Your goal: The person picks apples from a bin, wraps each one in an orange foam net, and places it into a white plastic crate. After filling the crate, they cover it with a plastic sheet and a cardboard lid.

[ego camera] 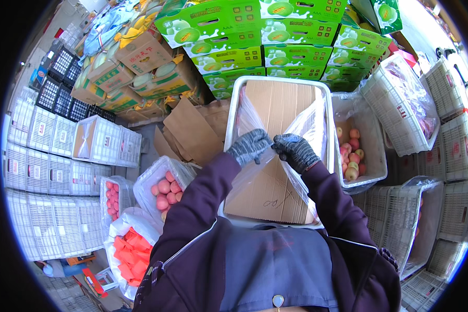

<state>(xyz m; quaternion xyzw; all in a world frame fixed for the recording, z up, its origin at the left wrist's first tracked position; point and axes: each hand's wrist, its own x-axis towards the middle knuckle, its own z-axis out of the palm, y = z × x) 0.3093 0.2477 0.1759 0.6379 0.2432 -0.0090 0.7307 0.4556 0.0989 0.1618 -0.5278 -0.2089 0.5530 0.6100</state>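
Observation:
Before me stands a white plastic crate [231, 113] with a flat cardboard sheet [282, 105] covering its contents. A clear plastic liner [310, 121] is drawn up from both long sides towards the middle, over the cardboard. My left hand [250, 147], in a grey knitted glove, pinches the liner from the left. Close beside it, my right hand [296, 151], gloved alike, grips the gathered plastic from the right. The fingertips nearly meet above the cardboard, and the exact point where the film is joined is hidden by the fingers. Handwriting marks the cardboard's near part.
An open crate of apples [364, 177] adjoins on the right; another apple crate [142, 187] and a bag of red-orange wrappers [132, 255] lie left. Green melon cartons [296, 56] are stacked behind. White crates [54, 218] rise at left. Loose cardboard [195, 128] leans near the left.

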